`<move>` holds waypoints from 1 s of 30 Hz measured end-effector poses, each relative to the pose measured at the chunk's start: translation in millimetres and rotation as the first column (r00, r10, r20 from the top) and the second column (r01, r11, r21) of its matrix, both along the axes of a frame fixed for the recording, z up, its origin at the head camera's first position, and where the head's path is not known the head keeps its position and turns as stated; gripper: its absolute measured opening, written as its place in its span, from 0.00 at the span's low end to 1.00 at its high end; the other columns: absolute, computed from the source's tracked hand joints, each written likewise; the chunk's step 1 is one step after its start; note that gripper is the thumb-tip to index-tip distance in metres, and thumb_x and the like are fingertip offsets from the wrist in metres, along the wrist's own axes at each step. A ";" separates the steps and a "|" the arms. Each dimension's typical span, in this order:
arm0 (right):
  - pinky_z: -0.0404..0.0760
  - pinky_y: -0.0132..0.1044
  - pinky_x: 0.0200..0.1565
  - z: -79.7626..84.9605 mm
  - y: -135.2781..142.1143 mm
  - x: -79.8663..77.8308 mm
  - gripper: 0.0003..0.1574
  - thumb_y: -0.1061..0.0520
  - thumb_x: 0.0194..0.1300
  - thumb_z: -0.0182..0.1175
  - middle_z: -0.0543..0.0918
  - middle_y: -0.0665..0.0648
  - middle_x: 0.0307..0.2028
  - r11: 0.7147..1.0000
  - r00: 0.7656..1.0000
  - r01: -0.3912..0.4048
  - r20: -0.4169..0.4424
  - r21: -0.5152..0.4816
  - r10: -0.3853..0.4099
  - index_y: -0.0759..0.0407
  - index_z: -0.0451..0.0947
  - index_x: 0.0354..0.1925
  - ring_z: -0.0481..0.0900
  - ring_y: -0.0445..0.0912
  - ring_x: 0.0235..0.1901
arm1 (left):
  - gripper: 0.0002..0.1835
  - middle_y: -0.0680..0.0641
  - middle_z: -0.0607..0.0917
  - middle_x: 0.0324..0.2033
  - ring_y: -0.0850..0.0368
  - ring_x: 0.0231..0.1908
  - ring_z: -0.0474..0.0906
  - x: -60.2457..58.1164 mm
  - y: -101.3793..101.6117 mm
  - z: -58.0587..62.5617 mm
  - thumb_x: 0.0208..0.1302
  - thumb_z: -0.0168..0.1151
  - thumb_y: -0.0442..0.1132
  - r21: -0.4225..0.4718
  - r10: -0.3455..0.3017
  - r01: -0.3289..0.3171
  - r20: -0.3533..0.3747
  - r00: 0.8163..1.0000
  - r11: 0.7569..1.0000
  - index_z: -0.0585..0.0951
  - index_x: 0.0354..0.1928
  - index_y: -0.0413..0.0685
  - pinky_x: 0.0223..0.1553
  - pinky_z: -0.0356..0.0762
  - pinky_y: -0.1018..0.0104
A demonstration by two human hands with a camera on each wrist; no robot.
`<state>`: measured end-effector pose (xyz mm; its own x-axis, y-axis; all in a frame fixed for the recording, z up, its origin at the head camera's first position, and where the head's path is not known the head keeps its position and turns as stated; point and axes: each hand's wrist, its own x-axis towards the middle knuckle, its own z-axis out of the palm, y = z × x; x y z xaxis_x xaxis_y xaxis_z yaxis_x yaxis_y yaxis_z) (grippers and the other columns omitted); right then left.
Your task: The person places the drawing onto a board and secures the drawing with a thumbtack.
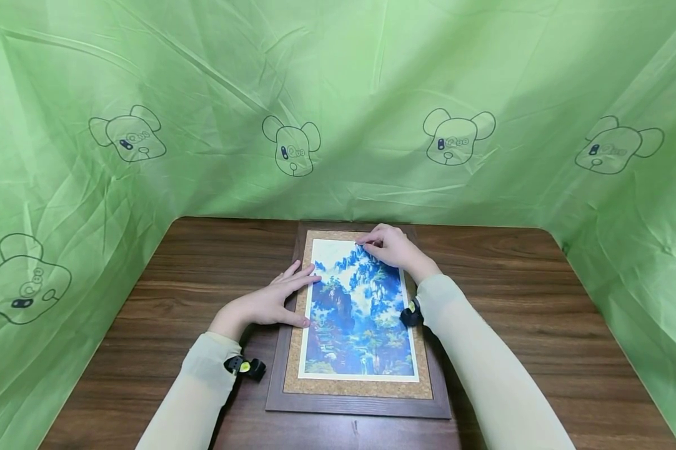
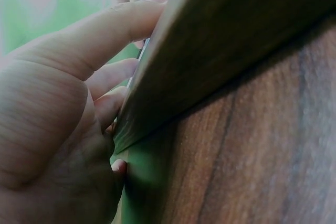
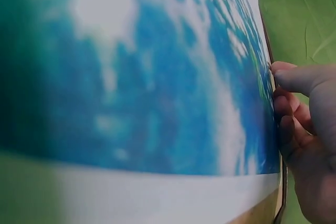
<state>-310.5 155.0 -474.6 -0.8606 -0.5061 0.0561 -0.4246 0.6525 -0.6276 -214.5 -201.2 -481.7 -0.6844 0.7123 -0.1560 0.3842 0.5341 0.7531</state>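
Observation:
A print of blue mountains and trees (image 1: pixel 355 312), bordered in white, lies on a cork board (image 1: pixel 360 389) with a dark wooden frame (image 1: pixel 360 405). My left hand (image 1: pixel 267 303) rests at the board's left side, fingers spread. Its fingertips and thumb reach over the frame to the print's left border. At the print's top edge, my right hand (image 1: pixel 393 247) brings thumb and forefinger together on a small dark pin-like piece (image 1: pixel 359 244), mostly hidden by the fingertips. In the right wrist view the thumb (image 3: pixel 299 78) is right at the print's surface.
The board lies on a dark wood-grain table (image 1: pixel 501 281), its far end close to the green cloth (image 1: pixel 349 156) that hangs behind and at both sides. Black wrist cameras (image 1: pixel 248 367) sit on both sleeves; the right one overlaps the print's right edge in the head view.

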 end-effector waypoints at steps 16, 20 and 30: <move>0.76 0.53 0.53 4.3 -2.9 -0.7 0.17 0.57 0.84 0.60 0.83 0.58 0.51 0.992 0.999 -0.014 -0.033 0.128 0.019 0.53 0.90 0.62 0.77 0.53 0.48 | 0.54 0.49 0.46 0.89 0.40 0.87 0.26 0.6 0.5 0.4 0.66 0.80 0.55 0.003 0.005 -0.005 0.001 1.000 1.000 0.60 0.88 0.55 0.77 0.36 0.20; 0.81 0.54 0.55 3.8 -1.7 -0.8 0.17 0.55 0.84 0.60 0.82 0.59 0.55 0.992 0.999 -0.028 -0.018 0.127 0.030 0.52 0.87 0.64 0.80 0.53 0.51 | 0.54 0.49 0.46 0.89 0.40 0.87 0.26 0.7 0.4 1.0 0.66 0.80 0.55 0.000 0.005 -0.005 -0.002 1.000 1.000 0.60 0.88 0.55 0.77 0.36 0.20; 0.78 0.54 0.51 6.6 0.6 2.3 0.20 0.57 0.84 0.58 0.80 0.60 0.55 0.988 0.998 -0.054 -0.019 0.143 0.058 0.51 0.87 0.66 0.78 0.53 0.46 | 0.54 0.49 0.46 0.89 0.41 0.87 0.25 1.1 1.8 1.8 0.67 0.80 0.55 -0.004 0.000 0.000 0.000 1.000 1.000 0.60 0.88 0.54 0.78 0.35 0.22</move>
